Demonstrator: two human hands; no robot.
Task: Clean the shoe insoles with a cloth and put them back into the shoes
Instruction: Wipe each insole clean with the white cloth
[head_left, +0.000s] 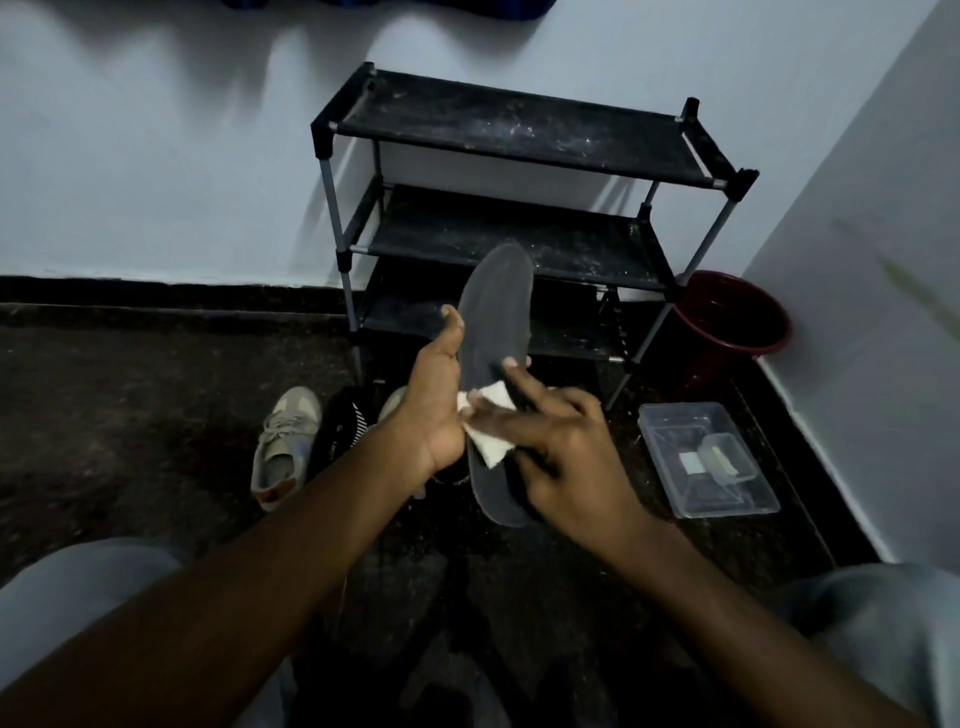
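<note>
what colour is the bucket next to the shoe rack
Dark red bucket, right of the shoe rack, seen in the head view.

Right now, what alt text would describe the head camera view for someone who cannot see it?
A left hand holds up a dark insole while the right hand presses a white cloth against it. Shoes and a black rack lie beyond.

**Room corner, dim light**

Pale walls (156, 156) meet at a corner on the right. Dark speckled floor (130, 415). A black three-tier rack (519, 135), shelves dusty, stands against the wall. Beside it, a dark red bucket (737, 317); nearer, a clear plastic container (675, 426).
</note>
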